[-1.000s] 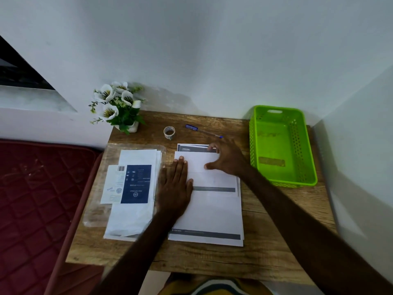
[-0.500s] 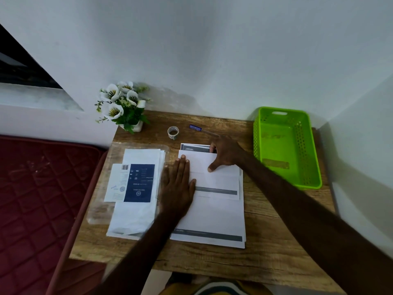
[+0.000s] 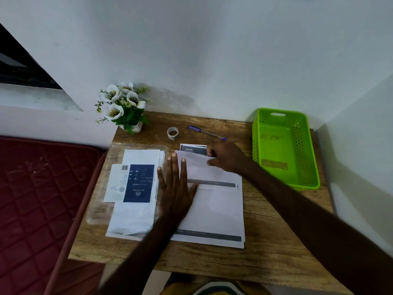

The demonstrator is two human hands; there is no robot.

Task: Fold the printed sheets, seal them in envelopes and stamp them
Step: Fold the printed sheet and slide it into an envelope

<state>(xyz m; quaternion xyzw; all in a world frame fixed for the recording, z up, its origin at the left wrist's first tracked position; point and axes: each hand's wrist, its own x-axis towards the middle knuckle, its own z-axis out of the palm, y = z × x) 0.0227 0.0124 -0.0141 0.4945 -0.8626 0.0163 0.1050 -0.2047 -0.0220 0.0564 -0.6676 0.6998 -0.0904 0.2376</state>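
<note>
White walls meet in a corner behind a small wooden table (image 3: pixel 265 248). On the table lies a stack of printed sheets (image 3: pixel 217 213). The top sheet (image 3: pixel 200 169) is folded over at its far end.

The left hand (image 3: pixel 174 188) lies flat on the left side of the stack. Its fingers are straight and a little apart, and they press on the paper. The fingertips reach onto the folded part.

The right hand (image 3: pixel 227 158) is at the far end of the stack. Its fingers are bent, and they pinch the far edge of the folded sheet. The thumb sits on top of the paper. The right arm crosses over the right side of the stack and hides that corner of the fold.

Left of the stack, just beside the left hand, is a pile of white envelopes (image 3: pixel 136 209) in clear wrap. A dark blue card (image 3: pixel 139 184) lies on top of it.

Farther back are a small roll of tape (image 3: pixel 172 133), a blue pen (image 3: pixel 206 134) and a pot of white flowers (image 3: pixel 123 105). A green basket (image 3: pixel 312 158) stands on the right, near the right arm. A red mat (image 3: pixel 38 201) lies to the left of the table.
</note>
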